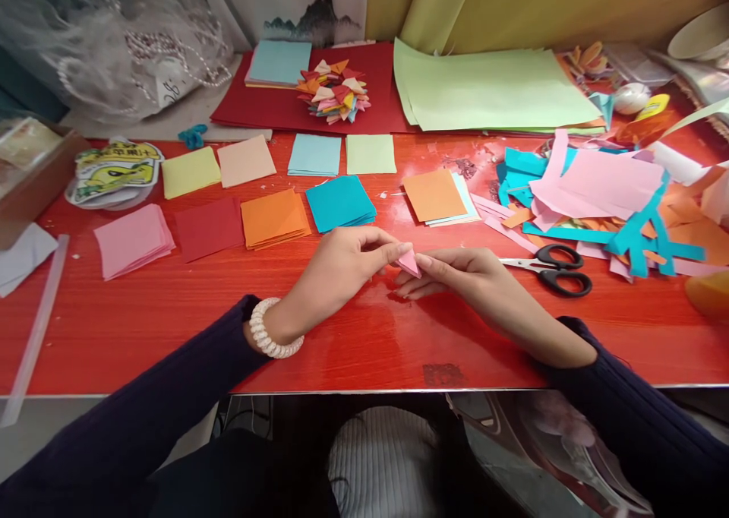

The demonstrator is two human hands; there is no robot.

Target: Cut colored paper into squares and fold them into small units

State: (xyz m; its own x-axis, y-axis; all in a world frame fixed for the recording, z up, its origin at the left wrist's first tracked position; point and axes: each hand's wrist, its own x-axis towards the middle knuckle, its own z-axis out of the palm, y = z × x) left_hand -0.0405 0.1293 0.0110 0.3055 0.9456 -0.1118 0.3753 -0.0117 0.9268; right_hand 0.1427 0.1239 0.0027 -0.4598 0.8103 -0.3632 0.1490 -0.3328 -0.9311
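Observation:
A small folded piece of pink paper (409, 263) is pinched between both hands over the red table (342, 351). My left hand (347, 267) grips its upper left side with thumb and forefinger. At its right edge, my right hand (461, 271) closes thumb and fingers on it; some fingertips are hidden beneath. Just beyond the hands lie an orange paper stack (436, 195) and a teal paper stack (342, 201). Black-handled scissors (561, 267) rest right of my right hand, their blades partly hidden behind it.
Pink (134, 241), dark red (209, 228) and orange squares (273, 220) lie to the left. Paper scraps (598, 184) are heaped at the right. A multicoloured folded-paper ring (336, 93) stands at the back, near light green sheets (495, 89). A clear plastic strip (39, 320) overhangs the front edge.

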